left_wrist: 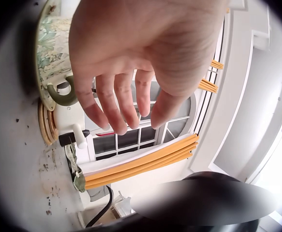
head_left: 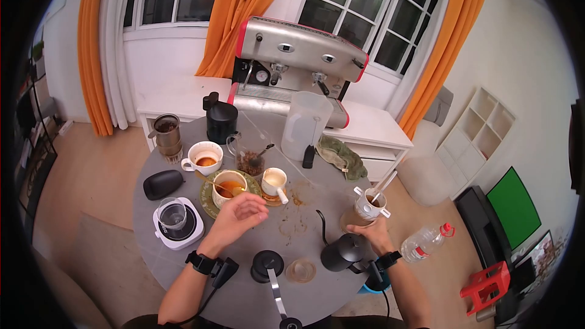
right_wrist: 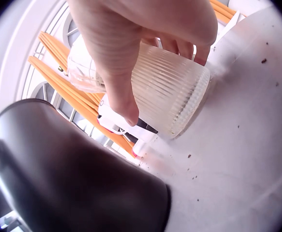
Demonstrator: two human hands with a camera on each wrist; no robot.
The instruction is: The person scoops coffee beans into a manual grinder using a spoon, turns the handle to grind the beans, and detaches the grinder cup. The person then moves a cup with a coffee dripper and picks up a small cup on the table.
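My right hand (head_left: 375,233) grips a ribbed clear glass (right_wrist: 172,89) near the right edge of the round table, thumb on one side and fingers round the other. A white dripper (head_left: 368,208) with a stick in it sits on top of this glass. Close beside that hand stands a black gooseneck kettle (head_left: 342,252). My left hand (head_left: 242,212) hovers over the table with loosely bent fingers, holding nothing. Just beyond it are a white cup (head_left: 220,197) of brown liquid with a spoon, on a green patterned saucer (head_left: 208,203), and a small white handled pitcher (head_left: 274,178).
A hand grinder (head_left: 267,266) and small glass (head_left: 301,270) stand at the near edge. Leftward are a scale (head_left: 178,231) bearing a glass and a black case (head_left: 163,184). Behind stand a glass jug (head_left: 248,157), a tall translucent pitcher (head_left: 304,125) and an espresso machine (head_left: 301,49).
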